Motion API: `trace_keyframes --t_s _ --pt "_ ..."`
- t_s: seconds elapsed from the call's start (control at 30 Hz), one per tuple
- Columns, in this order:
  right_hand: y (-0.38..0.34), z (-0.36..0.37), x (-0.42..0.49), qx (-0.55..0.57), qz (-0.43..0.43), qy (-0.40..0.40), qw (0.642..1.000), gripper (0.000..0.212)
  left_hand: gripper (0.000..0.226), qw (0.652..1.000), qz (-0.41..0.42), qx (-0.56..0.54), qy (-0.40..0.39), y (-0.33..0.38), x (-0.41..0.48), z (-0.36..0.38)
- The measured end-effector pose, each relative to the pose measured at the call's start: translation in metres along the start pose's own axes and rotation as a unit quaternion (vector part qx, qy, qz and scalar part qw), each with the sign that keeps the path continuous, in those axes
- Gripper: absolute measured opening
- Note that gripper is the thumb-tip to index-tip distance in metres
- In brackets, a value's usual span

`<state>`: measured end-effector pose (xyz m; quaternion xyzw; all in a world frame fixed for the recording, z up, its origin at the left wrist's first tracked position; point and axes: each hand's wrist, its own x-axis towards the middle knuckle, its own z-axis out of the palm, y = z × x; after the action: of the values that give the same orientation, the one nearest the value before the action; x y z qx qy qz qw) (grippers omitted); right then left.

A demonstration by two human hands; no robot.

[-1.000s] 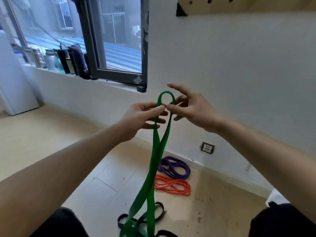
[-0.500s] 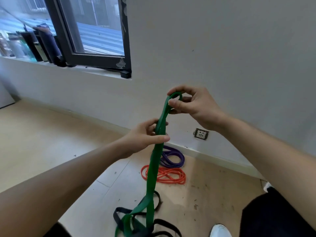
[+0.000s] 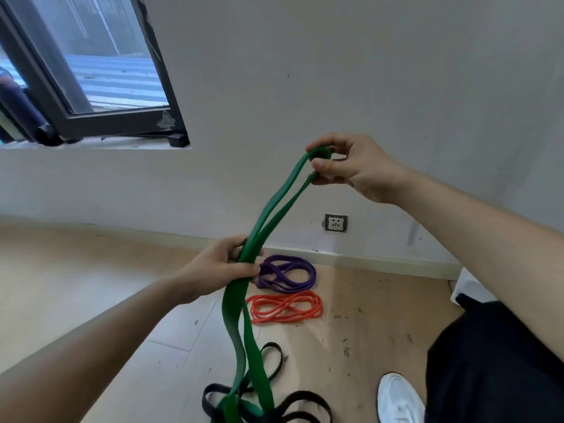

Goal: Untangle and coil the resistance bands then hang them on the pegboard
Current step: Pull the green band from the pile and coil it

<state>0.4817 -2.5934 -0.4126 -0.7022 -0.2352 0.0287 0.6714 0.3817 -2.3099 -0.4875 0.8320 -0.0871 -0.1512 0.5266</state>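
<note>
Pale wood floor [image 3: 61, 285], grey wall [image 3: 366, 71]. Your left hand [image 3: 219, 267] curls thumb and fingers round the wide green rubber resistance band [image 3: 233, 303] mid-length, its tail among flat black bands [image 3: 308, 395]; your right hand [image 3: 351, 166] pinches its top loop.

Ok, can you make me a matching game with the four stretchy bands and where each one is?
Things:
1. green band
2. purple band
3. orange band
4. black band

Places:
A. on the floor, closest to the wall
B. held up in the air
C. on the floor, under the green band's bottom end
D. on the floor, between the purple and black ones

Pairs: 1-B, 2-A, 3-D, 4-C
</note>
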Motion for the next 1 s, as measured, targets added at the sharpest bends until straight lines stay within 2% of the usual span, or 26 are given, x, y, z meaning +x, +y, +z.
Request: trace_keyframes --t_s 0.33,0.4,0.5,0.63,0.77,0.8,0.87,1.0 --pt "0.021 -0.012 0.003 0.048 0.053 0.023 0.997 0.014 0.030 1.000 0.017 -0.016 0.015 0.010 -0.004 0.000" --pt "0.022 -0.017 0.001 0.047 0.072 0.010 0.996 0.017 0.037 0.999 0.022 -0.037 0.025 0.011 -0.006 0.001" --pt "0.024 -0.023 -0.006 -0.019 0.124 -0.037 0.991 0.023 0.052 0.998 0.037 -0.038 0.041 0.011 -0.010 -0.003" --pt "0.028 -0.027 -0.011 -0.088 0.180 -0.114 0.973 0.024 0.048 0.996 0.038 -0.043 0.075 0.009 -0.014 -0.007" --pt "0.035 -0.027 -0.013 -0.214 0.236 -0.233 0.919 0.030 0.041 0.993 0.042 -0.034 0.109 0.014 -0.018 -0.013" --pt "0.035 -0.022 -0.014 -0.241 0.234 -0.251 0.908 0.032 0.038 0.992 0.045 -0.030 0.113 0.016 -0.018 -0.013" --pt "0.028 -0.004 -0.017 -0.260 0.205 -0.250 0.910 0.034 0.040 0.993 0.055 -0.007 0.107 0.020 -0.020 -0.013" --pt "0.011 0.050 -0.022 -0.291 0.087 -0.246 0.920 0.068 0.044 0.993 0.076 0.032 0.080 0.028 -0.023 -0.008"
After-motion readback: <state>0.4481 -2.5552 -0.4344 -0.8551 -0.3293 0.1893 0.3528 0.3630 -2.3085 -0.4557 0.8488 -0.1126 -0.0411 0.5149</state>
